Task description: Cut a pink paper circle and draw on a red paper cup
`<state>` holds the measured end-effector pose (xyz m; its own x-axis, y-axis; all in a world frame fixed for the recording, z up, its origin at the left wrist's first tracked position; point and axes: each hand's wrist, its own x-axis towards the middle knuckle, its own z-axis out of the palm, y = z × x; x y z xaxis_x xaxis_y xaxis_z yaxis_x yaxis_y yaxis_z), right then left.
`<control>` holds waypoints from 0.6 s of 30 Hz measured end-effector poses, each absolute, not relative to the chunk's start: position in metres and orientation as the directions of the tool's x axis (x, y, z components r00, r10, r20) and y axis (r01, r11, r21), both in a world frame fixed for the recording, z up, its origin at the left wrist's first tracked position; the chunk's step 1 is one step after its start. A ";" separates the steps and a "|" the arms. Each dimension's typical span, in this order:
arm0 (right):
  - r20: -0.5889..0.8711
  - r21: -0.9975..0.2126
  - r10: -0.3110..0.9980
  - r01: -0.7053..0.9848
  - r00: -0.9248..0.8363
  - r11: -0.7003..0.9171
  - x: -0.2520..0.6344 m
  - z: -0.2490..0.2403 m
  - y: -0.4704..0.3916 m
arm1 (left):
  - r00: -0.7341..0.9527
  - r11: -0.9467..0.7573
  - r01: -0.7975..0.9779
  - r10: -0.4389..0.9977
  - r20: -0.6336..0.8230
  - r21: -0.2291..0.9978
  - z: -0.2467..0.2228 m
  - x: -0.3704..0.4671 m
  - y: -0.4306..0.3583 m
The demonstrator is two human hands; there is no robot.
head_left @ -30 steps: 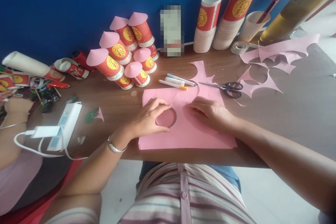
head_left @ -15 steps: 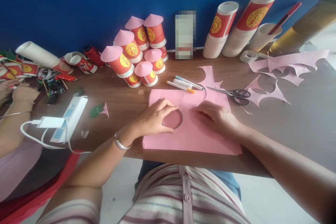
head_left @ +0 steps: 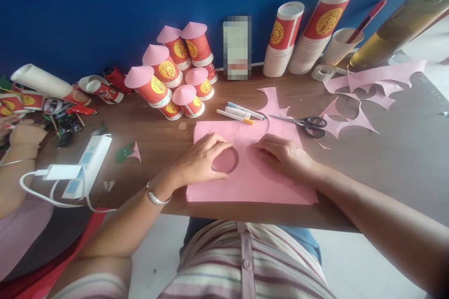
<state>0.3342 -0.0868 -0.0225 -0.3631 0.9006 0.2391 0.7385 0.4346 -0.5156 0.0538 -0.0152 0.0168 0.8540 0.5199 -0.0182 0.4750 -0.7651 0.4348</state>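
The left hand's [head_left: 201, 159] grip is clamped across the ring [head_left: 238, 161] on pink paper [head_left: 245, 190] near the tabletop's [head_left: 266, 217] front edge; the right hand's [head_left: 289, 155] — cannot tell. Uneven pressure could skid ring or paper.

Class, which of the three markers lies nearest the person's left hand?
The orange-ended marker; it lies closest to the left hand, with the white marker and blue marker behind it.

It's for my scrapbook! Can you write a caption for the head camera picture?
Left hand around a thin ring on pink paper, red cups in pink cone hats beyond.
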 end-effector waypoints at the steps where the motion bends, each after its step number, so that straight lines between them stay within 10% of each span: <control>1: 0.239 -0.520 0.900 0.734 -0.365 0.436 0.334 -0.022 -0.087 | 0.853 -0.766 0.475 0.522 -0.012 0.432 0.018 0.054 -0.016; 18: 0.216 -0.566 0.911 0.714 -0.352 0.411 0.335 -0.022 -0.088 | 0.417 -0.470 0.812 0.882 0.220 0.345 0.043 -0.063 0.021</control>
<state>0.3352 -0.0878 -0.0223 -0.3521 0.9106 0.2164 0.7145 0.4108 -0.5663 -0.0634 0.0215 0.0428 0.4174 0.8818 0.2197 0.8123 -0.4704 0.3448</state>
